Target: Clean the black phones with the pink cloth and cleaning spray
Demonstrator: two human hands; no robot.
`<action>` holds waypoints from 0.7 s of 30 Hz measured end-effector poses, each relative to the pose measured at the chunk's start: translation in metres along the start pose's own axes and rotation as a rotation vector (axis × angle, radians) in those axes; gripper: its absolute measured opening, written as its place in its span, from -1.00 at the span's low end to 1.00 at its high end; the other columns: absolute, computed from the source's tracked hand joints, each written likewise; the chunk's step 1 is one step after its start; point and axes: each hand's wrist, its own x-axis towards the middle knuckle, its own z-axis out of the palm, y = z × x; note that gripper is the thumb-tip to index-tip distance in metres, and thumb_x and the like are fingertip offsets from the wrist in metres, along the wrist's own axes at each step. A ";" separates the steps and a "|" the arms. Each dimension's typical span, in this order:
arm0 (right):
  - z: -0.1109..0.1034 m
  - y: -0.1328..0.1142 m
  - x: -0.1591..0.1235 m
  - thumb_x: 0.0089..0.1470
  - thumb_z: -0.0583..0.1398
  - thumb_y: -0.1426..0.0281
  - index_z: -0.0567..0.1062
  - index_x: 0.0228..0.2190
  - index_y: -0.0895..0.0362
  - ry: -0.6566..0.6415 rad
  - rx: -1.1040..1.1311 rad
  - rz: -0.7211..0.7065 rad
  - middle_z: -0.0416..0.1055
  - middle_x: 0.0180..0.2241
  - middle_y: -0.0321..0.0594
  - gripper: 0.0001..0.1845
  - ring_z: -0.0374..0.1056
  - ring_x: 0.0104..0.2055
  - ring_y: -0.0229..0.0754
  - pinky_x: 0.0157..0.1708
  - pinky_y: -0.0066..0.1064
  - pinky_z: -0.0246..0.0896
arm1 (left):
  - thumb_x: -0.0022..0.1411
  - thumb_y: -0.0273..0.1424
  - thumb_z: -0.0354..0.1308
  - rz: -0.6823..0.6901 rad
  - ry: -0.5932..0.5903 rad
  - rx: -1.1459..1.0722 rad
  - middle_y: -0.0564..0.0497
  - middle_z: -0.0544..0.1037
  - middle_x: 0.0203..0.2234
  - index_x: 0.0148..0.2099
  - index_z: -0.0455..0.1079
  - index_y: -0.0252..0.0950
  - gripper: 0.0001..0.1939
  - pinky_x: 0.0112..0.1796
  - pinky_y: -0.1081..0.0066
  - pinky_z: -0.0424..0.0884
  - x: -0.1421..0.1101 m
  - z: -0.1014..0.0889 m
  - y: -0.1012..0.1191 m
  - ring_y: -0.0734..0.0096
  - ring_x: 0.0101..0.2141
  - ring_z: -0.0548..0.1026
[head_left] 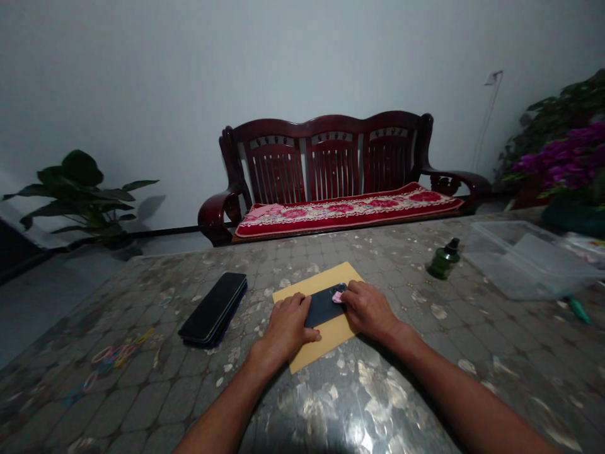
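A dark phone (322,306) lies on a yellow sheet (302,364) on the table. My left hand (289,323) is closed around the phone's left end, with the thumb on the near side and the fingers on the far side. At the phone's right end, my right hand (367,308) pinches a small pink and white cloth (337,297) that rests against the phone's surface. The fingers hide part of the cloth and that end of the phone. To the left sits a stack of phones (215,309), the top one black.
Several coloured rubber bands (116,356) lie at the table's left. Toward the right stand a green bottle (443,258) with a black top and a clear plastic box (529,271), with a green object (578,309) beside it. A wooden bench (331,129) stands beyond the table's far edge.
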 end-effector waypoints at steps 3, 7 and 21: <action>-0.002 0.007 -0.002 0.16 0.14 0.52 0.60 -0.28 0.14 0.014 -0.039 0.084 0.44 -0.29 -0.10 -0.78 0.30 -0.26 -0.12 -0.27 -0.33 0.05 | 0.10 -0.21 0.38 -0.012 -0.015 -0.014 -0.22 0.41 0.20 0.21 0.37 -0.29 -0.34 0.16 0.20 0.27 -0.002 -0.002 0.003 -0.03 0.18 0.37; 0.002 -0.004 -0.006 0.16 0.14 0.50 0.58 -0.30 0.12 0.032 0.012 -0.043 0.44 -0.31 -0.14 -0.81 0.29 -0.26 -0.14 -0.28 -0.34 0.05 | 0.12 -0.25 0.38 -0.008 -0.023 -0.031 -0.23 0.38 0.23 0.24 0.35 -0.33 -0.33 0.21 0.24 0.21 -0.003 -0.001 0.004 -0.01 0.22 0.32; 0.009 0.013 -0.002 0.17 0.17 0.47 0.63 -0.30 0.07 0.124 0.095 0.141 0.45 -0.34 -0.16 -0.80 0.28 -0.21 -0.10 -0.19 -0.32 0.04 | 0.23 -0.32 0.26 -0.066 -0.033 -0.060 -0.26 0.25 0.32 0.33 0.23 -0.30 -0.35 0.23 0.00 0.19 -0.007 0.001 0.013 -0.07 0.31 0.19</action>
